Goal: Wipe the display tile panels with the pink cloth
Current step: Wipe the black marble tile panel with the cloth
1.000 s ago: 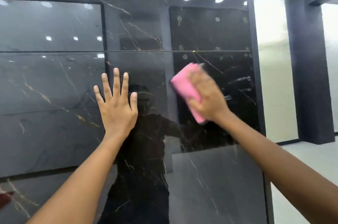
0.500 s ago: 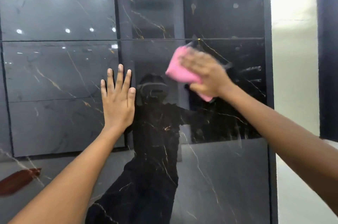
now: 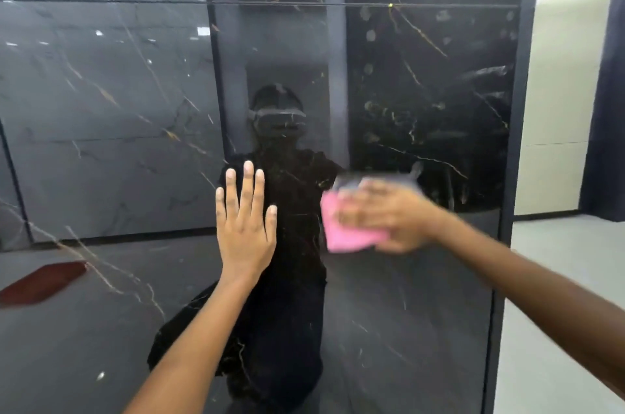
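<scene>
Head view. The display tile panel [image 3: 372, 82] is a glossy black slab with thin gold and white veining; it stands upright and fills most of the frame. A horizontal joint line crosses it near the top, and its right edge borders a pale wall and floor area at the far right.

Left hand [image 3: 245, 222]: the palm lies flat against the panel just left of centre. The fingers [image 3: 248, 187] are straight, slightly spread and point upward, with the thumb out to the right. The hand holds nothing. The bare left forearm rises from the lower edge of the frame, slanting up and to the right to the wrist.

Right hand [image 3: 389, 214]: it lies over the pink cloth [image 3: 345, 231] and presses it against the panel, to the right of the left hand and at about the same height. The fingers point left across the cloth. The hand is motion-blurred — whether the fingers curl round the cloth or lie flat on it cannot be told. The bare right forearm enters from the lower right corner and slopes up and to the left.

Pink cloth: a folded pad, touching the panel surface; its left and lower parts show beyond the hand.

Panel surface: pale smudges and streaks mark the upper right area, above the cloth. The centre reflects a dark figure — outline only.
</scene>
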A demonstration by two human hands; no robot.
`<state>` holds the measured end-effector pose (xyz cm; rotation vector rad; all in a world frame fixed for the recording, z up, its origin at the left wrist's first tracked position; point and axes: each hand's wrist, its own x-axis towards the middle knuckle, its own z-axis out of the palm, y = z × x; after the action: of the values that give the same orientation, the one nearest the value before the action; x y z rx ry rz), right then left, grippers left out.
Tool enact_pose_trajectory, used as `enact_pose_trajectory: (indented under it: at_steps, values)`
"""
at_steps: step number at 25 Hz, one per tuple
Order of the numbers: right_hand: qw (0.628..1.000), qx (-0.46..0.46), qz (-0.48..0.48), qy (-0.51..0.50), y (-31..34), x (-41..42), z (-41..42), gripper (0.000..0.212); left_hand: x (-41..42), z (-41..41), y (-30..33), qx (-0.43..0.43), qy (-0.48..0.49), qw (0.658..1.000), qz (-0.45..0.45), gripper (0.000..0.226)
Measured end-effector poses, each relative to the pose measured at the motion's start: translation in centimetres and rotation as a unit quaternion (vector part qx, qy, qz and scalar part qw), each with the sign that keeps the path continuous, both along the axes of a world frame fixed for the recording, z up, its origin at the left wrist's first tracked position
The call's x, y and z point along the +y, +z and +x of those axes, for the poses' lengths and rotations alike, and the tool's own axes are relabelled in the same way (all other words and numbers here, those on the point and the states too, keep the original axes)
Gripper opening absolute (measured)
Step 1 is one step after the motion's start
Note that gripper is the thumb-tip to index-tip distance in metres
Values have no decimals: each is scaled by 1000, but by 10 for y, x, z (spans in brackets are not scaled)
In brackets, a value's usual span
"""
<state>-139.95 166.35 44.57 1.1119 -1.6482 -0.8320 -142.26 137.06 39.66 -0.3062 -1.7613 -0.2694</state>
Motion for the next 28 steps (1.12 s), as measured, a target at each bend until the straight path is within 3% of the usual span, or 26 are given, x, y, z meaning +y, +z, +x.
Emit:
enact_pose_trajectory:
  at_steps: [1,2,3,4,5,6,8,9,12,13,14,16,18,19,20,23,25,27,28]
  values:
    - [987,19,-157,13,29,7,-2,68,-1,0,-9,0,-4,1000,4,58]
    - [938,28,-343,32,50,7,0,71,-1,0,-20,1,-8,1000,10,58]
    - [860,38,-506,44,57,-5,0,72,0,-1,-34,0,-14,1000,14,57]
    - [792,41,-607,61,46,-27,-3,73,1,-1,-50,-2,-19,1000,15,57]
    - [777,51,-623,75,21,-52,-9,73,0,-1,-64,-4,-25,1000,10,57]
    - [825,45,-557,81,-14,-74,-12,73,-1,-2,-74,-4,-32,999,4,56]
    - [946,-8,-322,47,-96,-97,-12,69,-4,-4,-82,-4,-43,999,-7,55]
    - [977,-34,-211,6,-138,-95,-8,69,-7,-5,-84,-12,-49,999,-10,56]
    - [990,-114,46,-61,-194,-66,13,78,-14,3,-118,-56,-60,997,-1,59]
    - [991,-110,68,-36,-185,-51,14,78,-15,7,-140,-72,-64,995,2,58]
    - [995,-100,20,-21,-165,-35,14,74,-16,12,-166,-85,-72,994,4,56]
    - [972,-41,-229,-16,-108,-4,7,71,-17,16,-211,-96,-77,992,8,53]
    - [848,13,-529,3,-75,8,3,76,-13,14,-230,-110,-70,991,27,53]
    - [791,18,-611,4,-86,2,0,77,-11,12,-232,-109,-67,991,36,53]
    - [775,22,-632,-12,-117,-7,-1,78,-9,10,-235,-107,-66,991,41,53]
    - [852,-66,-510,-100,-269,-34,15,83,-11,3,-241,-89,-60,994,32,54]
    - [873,-141,-434,-174,-347,-33,37,82,-13,1,-245,-81,-69,994,27,55]
    - [892,-144,-402,-151,-339,-25,38,80,-13,1,-246,-74,-61,995,20,55]
    - [888,-122,-430,-106,-307,-27,31,77,-12,0,-246,-75,-58,995,20,55]
